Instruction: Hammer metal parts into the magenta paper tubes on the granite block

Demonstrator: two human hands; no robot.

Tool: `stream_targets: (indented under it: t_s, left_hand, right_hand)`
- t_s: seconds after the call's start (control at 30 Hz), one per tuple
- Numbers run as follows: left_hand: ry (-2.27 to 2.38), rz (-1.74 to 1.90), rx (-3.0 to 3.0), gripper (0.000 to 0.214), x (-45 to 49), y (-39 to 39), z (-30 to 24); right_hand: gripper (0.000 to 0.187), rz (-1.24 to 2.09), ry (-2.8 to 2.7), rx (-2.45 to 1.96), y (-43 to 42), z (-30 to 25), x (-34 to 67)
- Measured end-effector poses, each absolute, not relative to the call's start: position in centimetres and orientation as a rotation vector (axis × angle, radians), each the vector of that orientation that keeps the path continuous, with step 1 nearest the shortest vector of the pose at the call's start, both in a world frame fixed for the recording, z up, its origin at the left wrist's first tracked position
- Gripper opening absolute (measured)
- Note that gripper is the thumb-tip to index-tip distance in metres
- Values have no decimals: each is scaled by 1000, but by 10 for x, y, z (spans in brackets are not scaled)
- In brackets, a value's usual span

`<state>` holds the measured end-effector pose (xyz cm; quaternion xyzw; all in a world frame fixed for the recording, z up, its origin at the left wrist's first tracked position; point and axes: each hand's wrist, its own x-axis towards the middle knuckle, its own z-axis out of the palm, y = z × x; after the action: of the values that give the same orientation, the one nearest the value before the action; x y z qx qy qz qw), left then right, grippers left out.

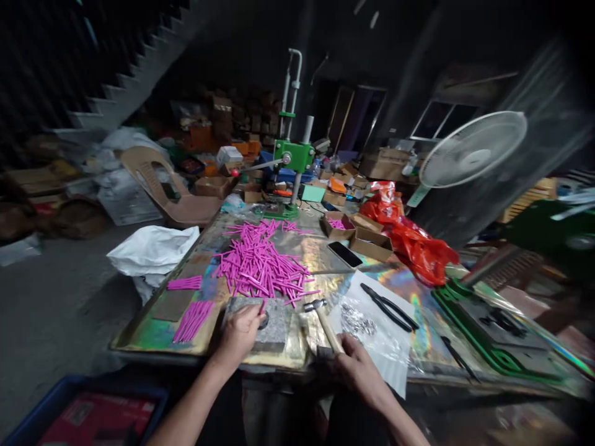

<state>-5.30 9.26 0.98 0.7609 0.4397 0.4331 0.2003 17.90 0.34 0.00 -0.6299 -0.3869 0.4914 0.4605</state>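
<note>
My left hand is closed on a pink stick, held upright over a small dark round piece on a grey block. In my right hand is the wooden handle of a hammer; its metal head hovers or rests right of the block, I cannot tell which. Beyond the block spreads a big heap of pink sticks. Two smaller bundles lie at the left, one of them a fanned row of pink sticks. Small metal bits lie on a white sheet at the right.
Black-handled pliers lie on the sheet, with a phone and small cardboard boxes behind. A green hand press stands at the table's far end. Red plastic bags and a fan are at the right.
</note>
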Motion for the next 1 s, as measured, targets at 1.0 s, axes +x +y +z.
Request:
stream_targets:
  t_s: [1.0]
  left_hand:
    - [1278,1217,2278,22,-47,87,3]
  right_hand:
    - [52,-29,-2063,-1134,5,145,153]
